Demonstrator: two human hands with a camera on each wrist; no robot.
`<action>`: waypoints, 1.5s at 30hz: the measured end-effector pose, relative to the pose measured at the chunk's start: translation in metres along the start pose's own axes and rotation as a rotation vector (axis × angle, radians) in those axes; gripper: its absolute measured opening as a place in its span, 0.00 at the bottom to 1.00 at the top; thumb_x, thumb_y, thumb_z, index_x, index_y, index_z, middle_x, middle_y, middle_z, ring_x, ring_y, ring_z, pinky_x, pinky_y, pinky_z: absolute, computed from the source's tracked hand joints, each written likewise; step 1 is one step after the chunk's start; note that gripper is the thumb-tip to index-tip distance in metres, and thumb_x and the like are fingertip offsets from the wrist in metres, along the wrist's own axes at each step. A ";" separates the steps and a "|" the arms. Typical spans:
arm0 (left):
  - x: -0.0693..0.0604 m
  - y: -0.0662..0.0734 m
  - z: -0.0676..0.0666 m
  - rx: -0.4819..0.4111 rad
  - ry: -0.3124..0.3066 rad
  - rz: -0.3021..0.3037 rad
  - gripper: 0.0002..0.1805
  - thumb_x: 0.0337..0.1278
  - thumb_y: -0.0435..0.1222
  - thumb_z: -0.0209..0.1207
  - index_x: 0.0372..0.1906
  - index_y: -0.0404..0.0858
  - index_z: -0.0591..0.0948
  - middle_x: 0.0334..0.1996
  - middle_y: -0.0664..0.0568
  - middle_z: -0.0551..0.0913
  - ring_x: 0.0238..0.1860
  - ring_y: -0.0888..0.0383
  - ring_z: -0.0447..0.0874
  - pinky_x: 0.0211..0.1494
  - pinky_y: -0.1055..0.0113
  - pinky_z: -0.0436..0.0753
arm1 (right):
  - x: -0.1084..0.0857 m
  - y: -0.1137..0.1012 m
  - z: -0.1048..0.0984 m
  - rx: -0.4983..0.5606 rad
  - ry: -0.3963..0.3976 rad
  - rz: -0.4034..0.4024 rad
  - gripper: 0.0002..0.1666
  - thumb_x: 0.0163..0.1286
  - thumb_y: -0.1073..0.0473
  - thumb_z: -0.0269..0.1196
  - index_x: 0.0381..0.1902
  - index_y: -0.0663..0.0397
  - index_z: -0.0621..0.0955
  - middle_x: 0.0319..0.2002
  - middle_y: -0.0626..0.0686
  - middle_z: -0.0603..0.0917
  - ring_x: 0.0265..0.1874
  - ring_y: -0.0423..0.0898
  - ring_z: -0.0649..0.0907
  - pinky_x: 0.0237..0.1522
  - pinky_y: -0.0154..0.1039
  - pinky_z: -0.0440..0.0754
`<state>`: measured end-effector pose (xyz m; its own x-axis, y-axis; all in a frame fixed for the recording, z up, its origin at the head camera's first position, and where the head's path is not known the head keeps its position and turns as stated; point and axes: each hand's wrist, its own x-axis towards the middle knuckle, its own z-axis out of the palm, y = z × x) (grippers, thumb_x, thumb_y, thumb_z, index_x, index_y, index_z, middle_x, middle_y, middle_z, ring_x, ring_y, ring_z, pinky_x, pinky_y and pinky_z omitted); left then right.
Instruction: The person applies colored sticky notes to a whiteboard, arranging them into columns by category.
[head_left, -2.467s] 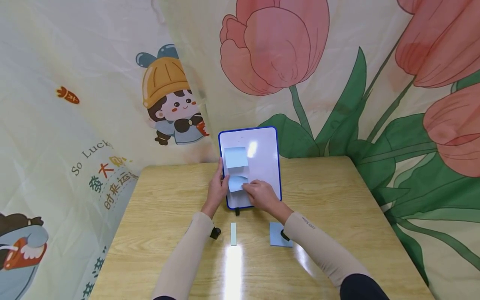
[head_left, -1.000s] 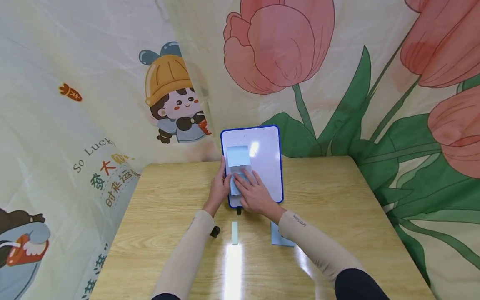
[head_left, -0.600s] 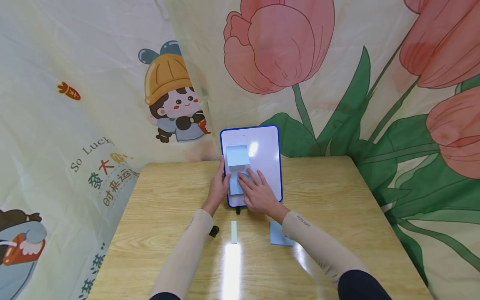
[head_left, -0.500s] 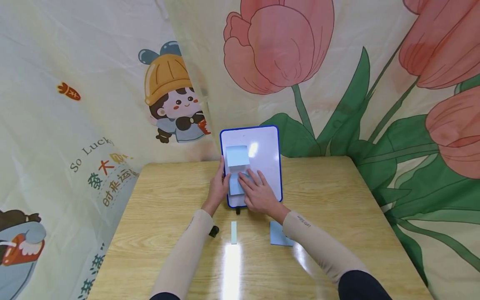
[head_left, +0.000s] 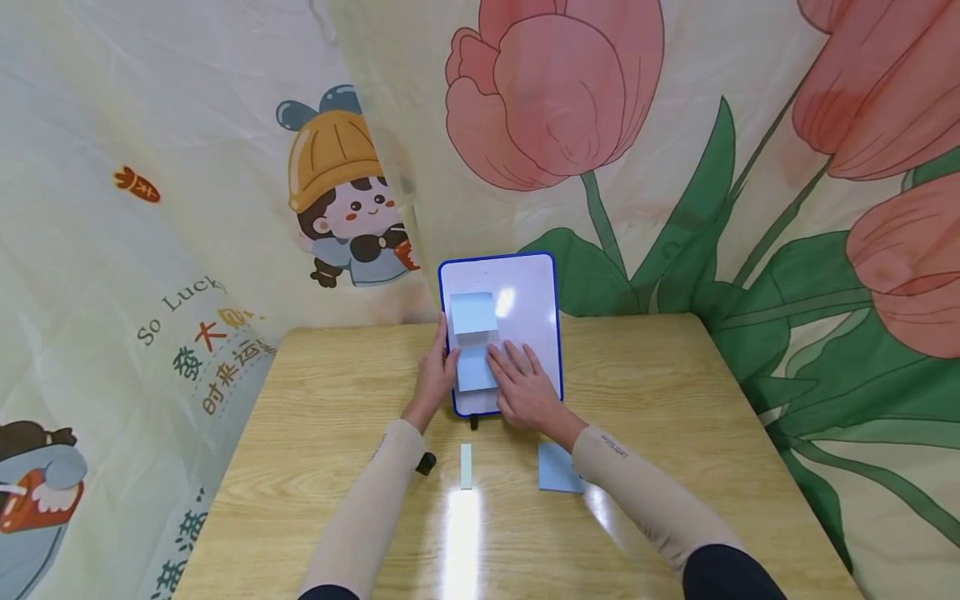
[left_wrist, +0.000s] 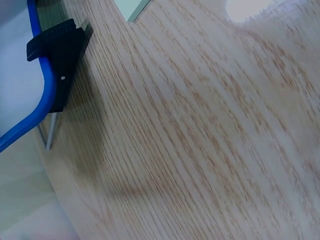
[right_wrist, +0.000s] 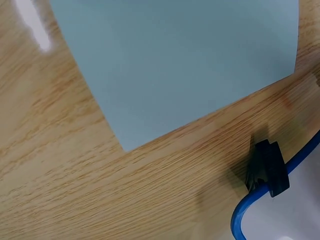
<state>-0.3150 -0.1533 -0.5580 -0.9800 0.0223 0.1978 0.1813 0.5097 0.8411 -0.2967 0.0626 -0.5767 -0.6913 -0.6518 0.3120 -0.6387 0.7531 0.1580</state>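
Note:
A whiteboard with a blue frame [head_left: 528, 308] leans upright at the back of the table. Two light blue sticky notes are on its left half, an upper note [head_left: 474, 313] and a lower note [head_left: 474, 369]. The left hand [head_left: 432, 375] grips the board's left edge, its thumb on the front near the lower note. The right hand [head_left: 528, 392] lies on the board with fingers extended, fingertips at the lower note's right edge. A black clip stand [left_wrist: 62, 65] holds the board's bottom edge in the left wrist view. Neither wrist view shows a hand.
On the wooden table [head_left: 345, 517] in front of the board lie a narrow pale green strip [head_left: 467, 467] and a blue square pad [head_left: 558, 468], partly beside the right sleeve. A printed cloth with tulips [head_left: 570, 92] hangs behind the table.
The right hand, earlier pinching the lower note's right side, has flattened onto it and then slid right, uncovering more of the note. The note now lies flatter. The left hand keeps its grip.

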 end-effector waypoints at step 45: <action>-0.001 0.000 -0.002 0.005 -0.018 -0.021 0.38 0.78 0.39 0.43 0.75 0.73 0.36 0.79 0.63 0.46 0.75 0.48 0.60 0.73 0.51 0.67 | -0.006 0.007 -0.009 -0.007 -0.053 0.008 0.40 0.76 0.39 0.42 0.79 0.49 0.54 0.80 0.48 0.51 0.80 0.52 0.48 0.78 0.57 0.43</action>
<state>-0.3136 -0.1552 -0.5570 -0.9850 0.0269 0.1706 0.1600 0.5145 0.8424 -0.2938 0.0721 -0.5693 -0.7133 -0.6497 0.2630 -0.6310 0.7586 0.1624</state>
